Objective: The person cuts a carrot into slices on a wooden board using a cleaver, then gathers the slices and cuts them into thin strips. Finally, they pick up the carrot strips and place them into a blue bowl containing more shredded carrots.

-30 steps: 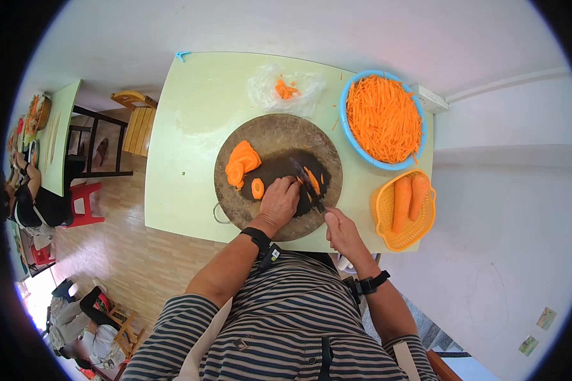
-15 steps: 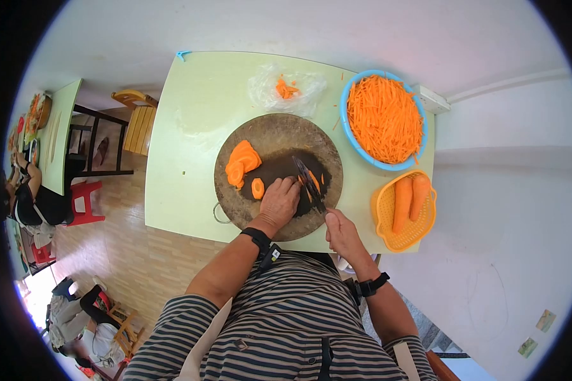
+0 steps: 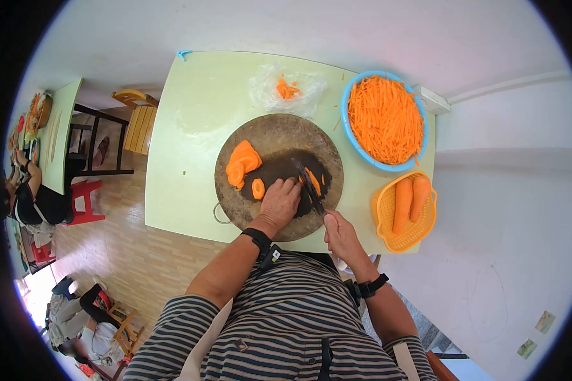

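- Dark and slim, a metal knife lies slanted over a thick, round, brown wooden board, its tip pointing away from the person.
- The right hand holds it near the board's edge, fingers curled closed around the handle.
- The left hand rests on the board just left of the blade, fingers bent, close together and pointing down; whether they pin a piece underneath, I cannot tell.
- Thin orange carrot strips lie by the blade, mostly on its right side.
- A heap of overlapping orange carrot slices sits at the left of the board, and a single oval slice lies between that heap and the left hand.
- A thin metal ring sticks out from the board's near left edge.
- Beyond the board, a crumpled clear plastic bag carries small orange carrot scraps.
- To the far right, a round light-blue plastic basin is heaped with orange carrot shreds.
- Nearer on the right, a yellow perforated plastic basket contains two whole peeled carrots, side by side.
- All this stands on a pale green table.
- Off to the left are a slatted wooden chair, a red plastic stool and another person at a second table.
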{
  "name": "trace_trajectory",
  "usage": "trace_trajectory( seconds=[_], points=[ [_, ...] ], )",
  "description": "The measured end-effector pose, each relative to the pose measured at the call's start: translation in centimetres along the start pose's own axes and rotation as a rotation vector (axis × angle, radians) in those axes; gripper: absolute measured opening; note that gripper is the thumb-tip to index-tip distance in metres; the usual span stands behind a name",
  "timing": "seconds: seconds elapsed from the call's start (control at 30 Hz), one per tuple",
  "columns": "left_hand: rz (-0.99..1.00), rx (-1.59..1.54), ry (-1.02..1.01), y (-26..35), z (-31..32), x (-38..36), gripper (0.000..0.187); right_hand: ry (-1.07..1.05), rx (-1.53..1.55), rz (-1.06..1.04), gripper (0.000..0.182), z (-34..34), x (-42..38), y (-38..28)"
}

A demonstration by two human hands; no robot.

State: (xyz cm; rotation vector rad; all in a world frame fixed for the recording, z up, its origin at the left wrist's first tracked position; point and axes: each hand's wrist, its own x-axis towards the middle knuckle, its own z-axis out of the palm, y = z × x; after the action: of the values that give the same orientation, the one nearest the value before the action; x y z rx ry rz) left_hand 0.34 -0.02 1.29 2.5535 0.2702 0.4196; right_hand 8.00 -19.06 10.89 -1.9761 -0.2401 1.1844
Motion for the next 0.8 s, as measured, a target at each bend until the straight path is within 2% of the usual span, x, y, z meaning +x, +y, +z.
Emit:
trace_trajectory(
  seconds=[0.57,0.8],
  points=[
    [0.01,0.031,-0.015,-0.2,0.1,-0.1,0.038,-0.018,-0.01,-0.011,0.054,0.0,0.3,-0.8],
    [0.007,0.035,-0.027,-0.2,0.2,-0.1,0.039,-0.003,0.012,0.033,0.049,0.4,0.7,-1.7]
  ],
)
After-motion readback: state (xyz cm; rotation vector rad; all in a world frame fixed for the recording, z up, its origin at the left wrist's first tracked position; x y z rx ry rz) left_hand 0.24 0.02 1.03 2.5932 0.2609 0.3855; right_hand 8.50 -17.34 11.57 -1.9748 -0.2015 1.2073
